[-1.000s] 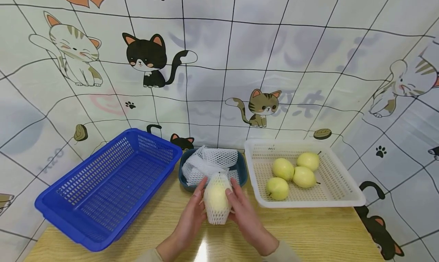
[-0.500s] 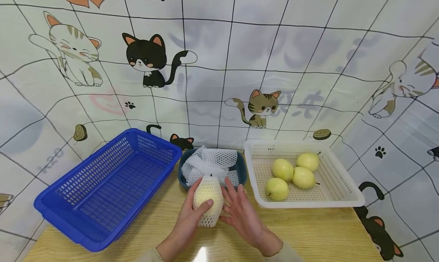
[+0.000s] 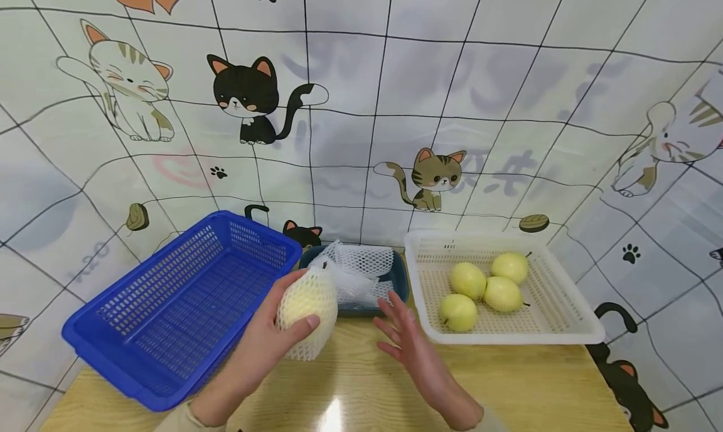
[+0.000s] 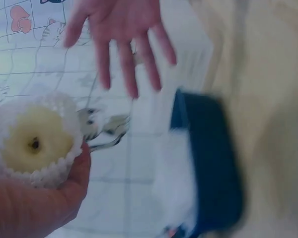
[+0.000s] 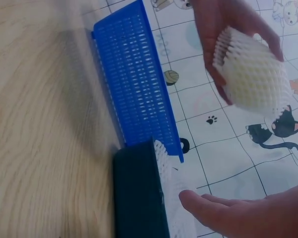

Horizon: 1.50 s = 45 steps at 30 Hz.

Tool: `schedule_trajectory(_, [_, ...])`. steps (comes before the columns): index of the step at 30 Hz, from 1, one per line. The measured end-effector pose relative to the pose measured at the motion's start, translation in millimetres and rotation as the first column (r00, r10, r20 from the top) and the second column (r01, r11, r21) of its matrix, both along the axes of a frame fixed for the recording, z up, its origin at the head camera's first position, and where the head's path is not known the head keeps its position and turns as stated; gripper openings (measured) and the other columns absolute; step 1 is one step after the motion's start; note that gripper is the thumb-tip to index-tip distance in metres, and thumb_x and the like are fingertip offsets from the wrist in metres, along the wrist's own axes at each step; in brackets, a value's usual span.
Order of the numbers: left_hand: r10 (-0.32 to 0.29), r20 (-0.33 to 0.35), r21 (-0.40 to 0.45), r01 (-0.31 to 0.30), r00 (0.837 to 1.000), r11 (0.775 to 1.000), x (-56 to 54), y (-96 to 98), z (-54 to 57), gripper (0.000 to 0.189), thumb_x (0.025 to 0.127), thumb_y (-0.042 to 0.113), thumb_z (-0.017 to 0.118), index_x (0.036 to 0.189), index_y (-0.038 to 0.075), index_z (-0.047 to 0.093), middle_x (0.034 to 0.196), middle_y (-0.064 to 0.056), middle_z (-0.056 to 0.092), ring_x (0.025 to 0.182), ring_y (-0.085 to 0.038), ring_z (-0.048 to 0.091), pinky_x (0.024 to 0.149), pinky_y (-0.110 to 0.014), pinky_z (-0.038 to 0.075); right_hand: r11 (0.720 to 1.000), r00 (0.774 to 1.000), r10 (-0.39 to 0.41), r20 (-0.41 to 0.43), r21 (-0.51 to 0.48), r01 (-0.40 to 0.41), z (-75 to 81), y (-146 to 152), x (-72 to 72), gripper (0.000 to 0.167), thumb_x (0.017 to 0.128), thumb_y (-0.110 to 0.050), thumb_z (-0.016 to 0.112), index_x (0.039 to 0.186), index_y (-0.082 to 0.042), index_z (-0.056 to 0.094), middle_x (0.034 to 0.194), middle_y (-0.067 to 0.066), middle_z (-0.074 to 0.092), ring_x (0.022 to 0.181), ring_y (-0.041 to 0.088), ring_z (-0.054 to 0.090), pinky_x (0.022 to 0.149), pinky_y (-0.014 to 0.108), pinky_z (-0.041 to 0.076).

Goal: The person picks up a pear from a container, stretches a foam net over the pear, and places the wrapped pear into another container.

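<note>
Clamping left hand [image 3: 265, 334] round net-sleeved fruit [image 3: 309, 303], right of blue basket [image 3: 186, 306]; holding right hand [image 3: 419, 351] splayed, near side of teal tub [image 3: 361, 312], left of white basket [image 3: 519, 338].

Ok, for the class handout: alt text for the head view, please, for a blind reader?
A left hand holds a netted fruit over a table; the right hand beside it holds nothing. Left to right: blue basket, tub of white nets, white basket with four fruits.
</note>
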<state>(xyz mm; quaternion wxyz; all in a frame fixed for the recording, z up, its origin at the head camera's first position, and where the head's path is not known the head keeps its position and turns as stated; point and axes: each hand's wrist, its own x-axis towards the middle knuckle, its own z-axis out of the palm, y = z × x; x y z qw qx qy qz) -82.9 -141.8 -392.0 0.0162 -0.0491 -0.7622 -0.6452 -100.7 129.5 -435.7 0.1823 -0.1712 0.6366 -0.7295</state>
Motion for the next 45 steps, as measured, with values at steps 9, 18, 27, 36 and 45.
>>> schedule_trajectory(9, [-0.024, -0.072, -0.410, -0.007, 0.997, 0.912, -35.5, -70.3, 51.5, 0.076, 0.093, 0.036, 0.078, 0.158, 0.031, 0.037, 0.136, -0.020, 0.051, 0.105, -0.037, 0.059, 0.068, -0.039, 0.056, 1.000, 1.000, -0.017, -0.019, 0.005, 0.017, 2.5, 6.5, 0.7, 0.061, 0.114, -0.042, 0.014, 0.167, -0.017, 0.000, 0.172, 0.017, 0.009, 0.153, 0.045, 0.018, 0.119, 0.059, 0.028])
schedule_trajectory(18, [-0.094, -0.165, -0.738, -0.060, 0.982, 0.672, -99.1, -122.8, 26.5, 0.077, 0.092, 0.041, 0.077, 0.155, 0.014, 0.042, 0.132, -0.028, 0.048, 0.094, -0.035, 0.055, 0.063, -0.035, 0.047, 0.963, 0.976, -0.106, -0.188, 0.226, 0.148, -9.7, 6.0, 7.8, 0.070, 0.108, -0.018, 0.052, 0.167, -0.022, 0.015, 0.171, 0.010, 0.018, 0.151, 0.041, 0.028, 0.111, 0.034, 0.042])
schedule_trajectory(27, [-0.103, -0.024, -0.762, 0.048, 0.994, 0.646, -139.8, -136.0, -30.1, 0.076, 0.086, 0.029, 0.079, 0.149, 0.007, 0.043, 0.116, -0.033, 0.048, 0.088, -0.035, 0.053, 0.060, -0.037, 0.050, 0.961, 0.978, -0.083, -0.192, 0.243, 0.129, -14.7, 8.2, 6.1, 0.072, 0.108, -0.020, 0.054, 0.167, -0.026, 0.014, 0.171, 0.011, 0.015, 0.149, 0.043, 0.032, 0.109, 0.052, 0.044])
schedule_trajectory(36, [-0.030, 0.172, -0.779, 0.154, 0.985, 0.608, -153.0, -133.9, -63.6, 0.079, 0.088, 0.024, 0.075, 0.148, 0.004, 0.028, 0.119, -0.042, 0.032, 0.087, -0.045, 0.057, 0.068, -0.053, 0.055, 0.964, 0.981, -0.082, -0.174, 0.238, 0.122, -14.8, 9.5, 6.1, 0.073, 0.107, -0.020, 0.056, 0.167, -0.029, 0.014, 0.171, 0.010, 0.014, 0.150, 0.040, 0.032, 0.110, 0.050, 0.043])
schedule_trajectory(45, [0.034, 0.246, -0.799, 0.183, 0.969, 0.573, -151.5, -121.1, -66.4, 0.098, 0.091, 0.026, 0.074, 0.155, -0.007, 0.008, 0.131, -0.052, 0.021, 0.103, -0.057, 0.054, 0.089, -0.067, 0.051, 0.966, 0.986, -0.072, -0.150, 0.237, 0.107, -13.3, 12.1, 6.2, 0.074, 0.107, -0.020, 0.056, 0.167, -0.028, 0.014, 0.172, 0.011, 0.011, 0.150, 0.043, 0.029, 0.108, 0.039, 0.045])
